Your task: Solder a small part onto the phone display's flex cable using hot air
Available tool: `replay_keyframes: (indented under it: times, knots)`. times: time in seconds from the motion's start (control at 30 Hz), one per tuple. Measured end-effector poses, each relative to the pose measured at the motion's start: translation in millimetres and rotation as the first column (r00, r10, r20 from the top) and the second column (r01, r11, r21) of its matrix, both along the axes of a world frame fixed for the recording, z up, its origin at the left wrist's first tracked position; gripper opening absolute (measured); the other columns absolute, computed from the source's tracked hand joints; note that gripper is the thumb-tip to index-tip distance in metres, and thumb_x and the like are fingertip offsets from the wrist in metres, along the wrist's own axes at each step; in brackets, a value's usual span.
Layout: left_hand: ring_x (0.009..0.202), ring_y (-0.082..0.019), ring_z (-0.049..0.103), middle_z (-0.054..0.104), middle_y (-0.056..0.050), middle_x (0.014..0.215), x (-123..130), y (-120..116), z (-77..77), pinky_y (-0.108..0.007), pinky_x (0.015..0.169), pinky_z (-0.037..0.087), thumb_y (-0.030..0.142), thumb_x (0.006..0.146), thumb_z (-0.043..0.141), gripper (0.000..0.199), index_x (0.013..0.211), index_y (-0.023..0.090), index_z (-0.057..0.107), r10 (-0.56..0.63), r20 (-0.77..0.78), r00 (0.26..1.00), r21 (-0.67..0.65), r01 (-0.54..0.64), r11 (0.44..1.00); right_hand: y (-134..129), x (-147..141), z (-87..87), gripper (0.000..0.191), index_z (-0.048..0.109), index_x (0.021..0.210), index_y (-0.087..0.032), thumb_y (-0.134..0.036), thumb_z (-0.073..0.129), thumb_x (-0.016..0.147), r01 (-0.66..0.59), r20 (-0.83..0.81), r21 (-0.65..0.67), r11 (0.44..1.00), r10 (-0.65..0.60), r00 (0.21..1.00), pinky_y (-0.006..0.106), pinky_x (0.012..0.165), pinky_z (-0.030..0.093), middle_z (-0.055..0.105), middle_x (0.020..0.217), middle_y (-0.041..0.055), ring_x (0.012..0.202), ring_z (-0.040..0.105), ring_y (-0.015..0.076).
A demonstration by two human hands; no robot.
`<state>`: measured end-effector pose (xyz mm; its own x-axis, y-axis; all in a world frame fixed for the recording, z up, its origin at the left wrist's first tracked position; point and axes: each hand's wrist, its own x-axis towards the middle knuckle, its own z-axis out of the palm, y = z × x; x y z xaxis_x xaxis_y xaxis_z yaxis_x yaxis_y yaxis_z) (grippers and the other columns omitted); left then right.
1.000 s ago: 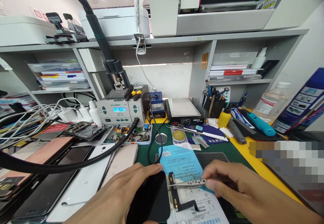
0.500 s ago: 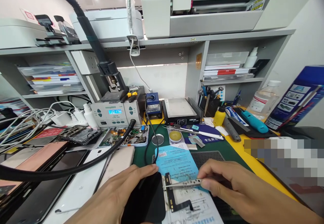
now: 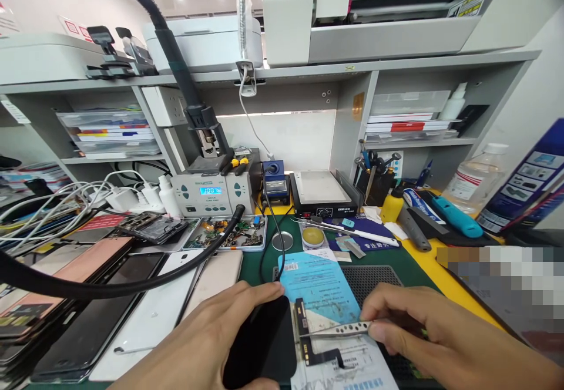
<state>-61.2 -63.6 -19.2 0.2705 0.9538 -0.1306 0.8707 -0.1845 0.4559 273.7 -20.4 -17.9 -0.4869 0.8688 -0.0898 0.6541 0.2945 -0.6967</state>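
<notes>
A black phone screen (image 3: 264, 343) lies face up, its edge against a blue-and-white printed sheet (image 3: 317, 278). My left hand (image 3: 220, 331) spans it, fingers at the far edge and thumb at the near edge, gripping it. From its right end comes a black flex cable (image 3: 306, 343) with gold contacts, lying over the sheet. In my right hand (image 3: 409, 325), metal tweezers (image 3: 348, 328) with a row of holes are pinched between thumb and fingers. Their tips rest at the middle of the flex cable; whether they grip it I cannot tell.
Several phones and panels (image 3: 145, 319) lie at the left, with a thick black hose (image 3: 132, 287) arching over them. Behind stand a parts tray (image 3: 259, 248), a hot air station (image 3: 211, 193) and a heating plate (image 3: 324, 193). A dark perforated mat (image 3: 374, 275) lies partly under the sheet.
The view has swung slightly left, so things appear further right. Relative to the flex cable, the tweezer tips have shifted right and a little nearer me. My left hand keeps its hold.
</notes>
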Motion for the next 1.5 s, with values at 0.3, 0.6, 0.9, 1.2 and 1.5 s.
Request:
replay_keyframes:
  times: [0.3,0.6,0.9,1.2,1.5]
  knots:
    - [0.149,-0.026,0.041,0.043,0.014,0.160,-6.5,-1.3,-3.4,-0.051,0.124,0.034,0.039,0.076,0.076,0.089,0.149,0.063,0.031,0.010,-0.039,0.999,-0.043,-0.011,0.999,-0.2,-7.3,1.3,0.030,0.066,0.105,-0.033,-0.055,0.046,0.106,-0.079,0.028,-0.109,0.991,0.083,0.996,0.024,0.081,0.048,0.069,0.102,-0.0028,0.093,0.063,0.0192]
    - [0.149,-0.025,0.040,0.042,0.016,0.159,-6.8,0.0,-3.8,-0.051,0.125,0.032,0.039,0.076,0.075,0.090,0.148,0.065,0.028,0.025,-0.039,0.999,-0.033,-0.026,0.999,-5.4,-16.5,5.8,0.026,0.068,0.106,-0.033,-0.051,0.048,0.106,-0.074,-0.007,-0.097,0.993,0.073,0.997,0.023,0.082,0.048,0.072,0.104,-0.0021,0.095,0.065,0.0207]
    - [0.149,-0.027,0.042,0.044,0.015,0.159,-5.5,-0.3,-1.8,-0.055,0.124,0.031,0.034,0.074,0.074,0.092,0.148,0.064,0.029,0.040,-0.045,0.998,-0.041,-0.042,0.998,3.5,-9.9,6.0,0.029,0.061,0.108,-0.033,-0.055,0.041,0.108,-0.048,0.065,-0.054,0.997,0.052,0.997,0.024,0.084,0.045,0.068,0.105,-0.0035,0.097,0.062,0.0189]
    - [0.148,-0.029,0.042,0.043,0.015,0.159,-3.5,-0.6,-1.6,-0.057,0.124,0.031,0.038,0.074,0.076,0.091,0.148,0.066,0.029,0.042,-0.028,0.999,-0.027,-0.043,0.999,3.3,-12.0,1.6,0.029,0.059,0.109,-0.033,-0.055,0.039,0.108,-0.032,0.070,-0.032,0.999,0.034,0.997,0.026,0.079,0.044,0.066,0.099,-0.0039,0.090,0.061,0.0181]
    - [0.148,-0.032,0.042,0.043,0.014,0.159,-4.7,0.4,-5.5,-0.059,0.124,0.030,0.039,0.074,0.077,0.092,0.148,0.065,0.030,0.040,-0.007,0.999,-0.043,-0.040,0.998,3.9,-13.1,-5.2,0.025,0.058,0.110,-0.033,-0.052,0.041,0.109,-0.043,0.040,-0.005,0.999,0.043,0.998,0.027,0.086,0.045,0.066,0.106,-0.0031,0.099,0.062,0.0194]
